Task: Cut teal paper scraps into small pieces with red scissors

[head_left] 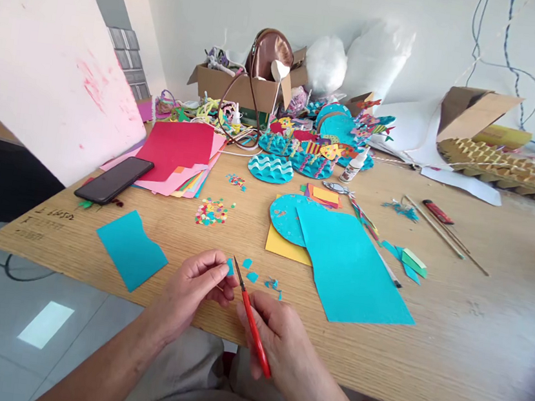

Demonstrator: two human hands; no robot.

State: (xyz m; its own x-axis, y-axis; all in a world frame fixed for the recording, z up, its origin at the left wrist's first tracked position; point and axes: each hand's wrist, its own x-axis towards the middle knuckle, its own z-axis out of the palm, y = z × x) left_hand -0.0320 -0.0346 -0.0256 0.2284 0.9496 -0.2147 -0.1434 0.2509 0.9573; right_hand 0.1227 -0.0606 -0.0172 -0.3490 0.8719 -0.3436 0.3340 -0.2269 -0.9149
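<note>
Between thumb and fingers, my left hand [200, 277] pinches a small blue paper piece [231, 267]. My right hand [276, 328] is closed round red-handled scissors [254, 329], whose blades point up beside that piece. I cannot tell whether the blades touch it. Just beyond the scissors lie small cut blue pieces [251, 276] and thin blue scraps [275, 285]. A blue sheet with one wavy edge [132, 250] lies left of my hands. To the right, a larger blue sheet [356, 270] partly covers a round blue disc [289, 217] on yellow paper [286, 245].
A black phone [114, 180] rests by stacked coloured paper [176, 150]. Confetti dots [212, 212] lie mid-table. Behind stand wavy blue paper crafts [270, 168], a glue bottle [354, 164] and a cardboard box [242, 88]. Sticks [439, 228] and a red-black cutter [438, 212] lie right.
</note>
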